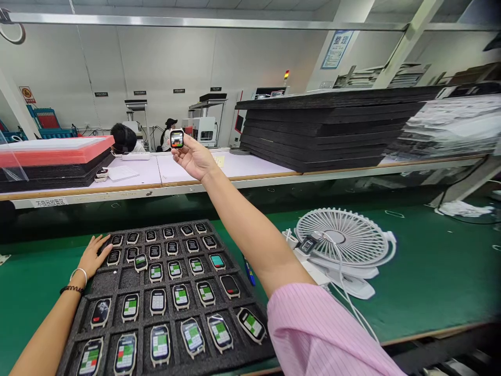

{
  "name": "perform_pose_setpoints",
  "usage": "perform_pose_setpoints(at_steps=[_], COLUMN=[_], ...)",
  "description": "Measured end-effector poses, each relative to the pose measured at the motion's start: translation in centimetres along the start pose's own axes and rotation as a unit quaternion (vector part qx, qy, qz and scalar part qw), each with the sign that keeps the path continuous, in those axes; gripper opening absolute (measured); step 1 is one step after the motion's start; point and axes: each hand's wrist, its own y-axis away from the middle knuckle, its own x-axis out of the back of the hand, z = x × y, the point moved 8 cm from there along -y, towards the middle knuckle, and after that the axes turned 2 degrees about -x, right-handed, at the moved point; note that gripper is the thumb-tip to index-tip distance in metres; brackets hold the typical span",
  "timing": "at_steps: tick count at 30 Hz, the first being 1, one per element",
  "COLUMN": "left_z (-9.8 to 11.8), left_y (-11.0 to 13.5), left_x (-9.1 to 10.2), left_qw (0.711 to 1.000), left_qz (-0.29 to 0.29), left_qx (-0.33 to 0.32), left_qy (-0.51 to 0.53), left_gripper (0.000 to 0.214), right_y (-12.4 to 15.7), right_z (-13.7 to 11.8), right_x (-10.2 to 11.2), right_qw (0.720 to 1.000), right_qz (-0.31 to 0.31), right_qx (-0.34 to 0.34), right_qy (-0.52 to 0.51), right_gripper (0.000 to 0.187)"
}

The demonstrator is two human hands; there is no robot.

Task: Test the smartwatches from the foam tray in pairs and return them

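Observation:
A smartwatch body without a strap (177, 139) is raised over the shelf, its lit screen facing me. My right hand (193, 159) is closed on it, pinching its edge with the arm stretched out. My left hand (94, 256) lies with spread fingers on the upper left edge of a black foam tray (129, 279), close to the watches there. Several watches sit in the tray's compartments, many with green and white screens. One watch (141, 262) rests tilted over a compartment edge beside two bare slots. Another watch (229, 286) shows a dark screen with red.
A white fan (340, 237) with cables and a small dark-screened device (308, 244) stands right of my arm. A blue pen (249, 272) lies by the tray. The shelf (144, 177) holds black foam sheets (313, 130) and pink foam (84, 152). Two people sit beyond it.

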Motion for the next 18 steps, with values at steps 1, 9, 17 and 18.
perform_pose_setpoints(at_steps=[1, 9, 17, 18], left_z=[0.2, 1.4, 16.2, 18.6], left_y=[0.0, 0.3, 5.8, 6.7], left_x=[0.1, 1.3, 5.4, 5.0], left_qw=[1.000, 0.999, 0.963, 0.958], left_qz=[0.001, 0.038, 0.122, 0.090], left_qx=[0.000, 0.000, -0.219, -0.259], left_qy=[0.001, 0.019, 0.095, 0.085], left_gripper=[0.085, 0.092, 0.060, 0.067], right_y=[0.1, 5.5, 16.2, 17.0], right_z=[0.0, 5.4, 16.0, 16.6], right_x=[0.0, 1.5, 3.6, 3.5], right_qw=[1.000, 0.996, 0.957, 0.953], right_qz=[0.000, -0.057, -0.154, -0.157], right_qx=[0.000, -0.068, -0.246, -0.258], right_qy=[-0.001, 0.015, -0.005, -0.014], right_gripper=[0.020, 0.031, 0.034, 0.039])
